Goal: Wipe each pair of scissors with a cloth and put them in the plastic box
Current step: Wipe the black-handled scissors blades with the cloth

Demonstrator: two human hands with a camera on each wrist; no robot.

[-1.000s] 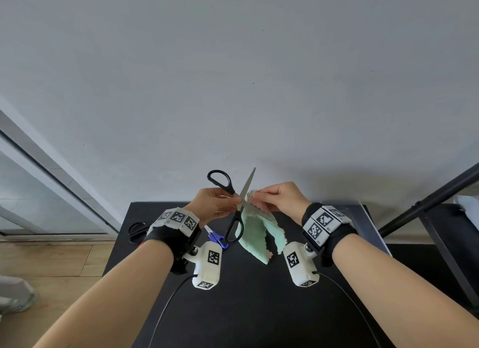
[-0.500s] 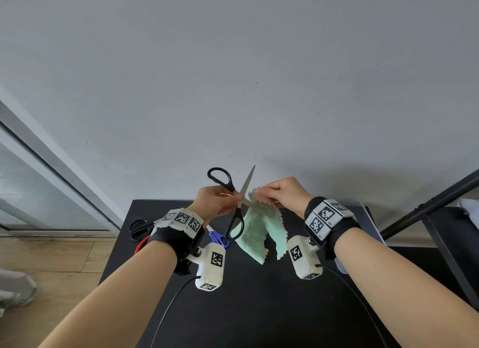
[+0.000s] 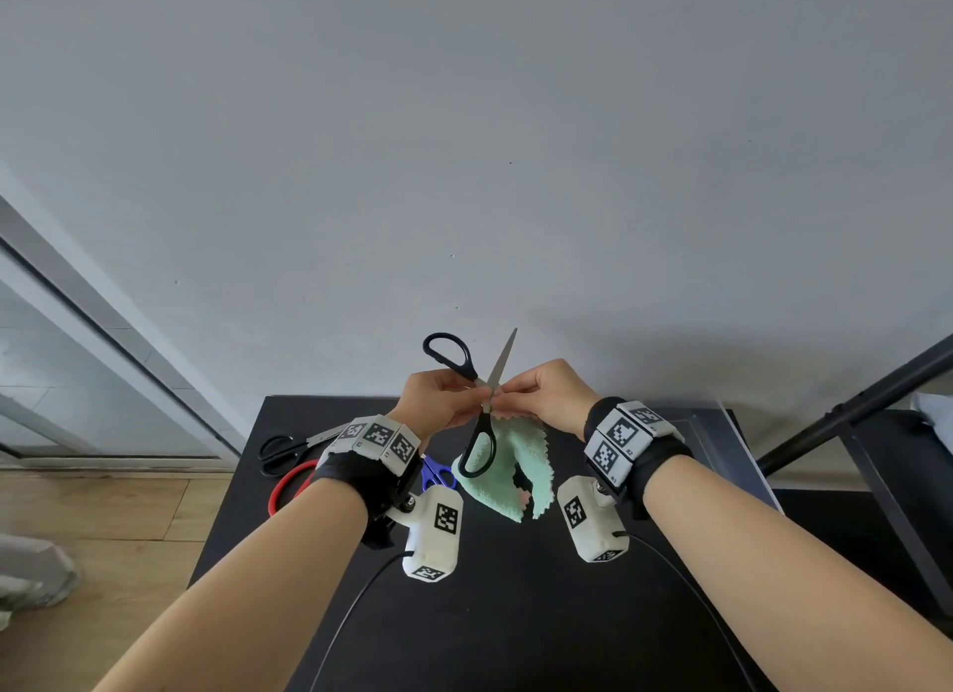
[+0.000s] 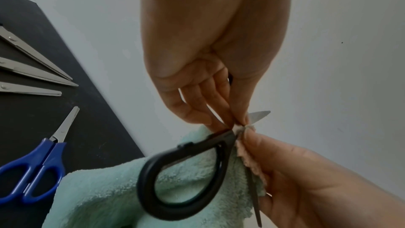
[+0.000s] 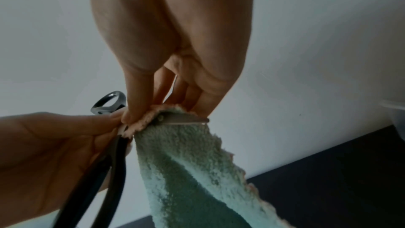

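The left hand (image 3: 442,401) pinches the black-handled scissors (image 3: 478,407) right at the pivot, fingers curled round where the blades cross, so they're held up in the air over the black table (image 3: 515,614), blades spread open. One handle loop sticks up and back, the other hangs down in front of the cloth (image 3: 508,472). The right hand (image 3: 547,395) is pinched shut on a fold of that mint-green cloth, wrapped over one blade close to the pivot; the wrist view shows the blade tip poking out past the fabric.

Handling-wise, the scissors look stiff and light, and bare steel is probably slick, so the pivot or the handle loops seem like the sane places to hold. With the blades splayed like that, the edge and point are the bits to keep fingers off, and the terry cloth is soft and thick enough to act as padding.

Further out on the table, to the left, more pairs wait: blue-handled scissors (image 4: 32,167), a red-handled pair (image 3: 289,487) and another black pair (image 3: 281,451). A clear plastic box (image 3: 717,433) seems to sit off to the right, though it's hard to make out.
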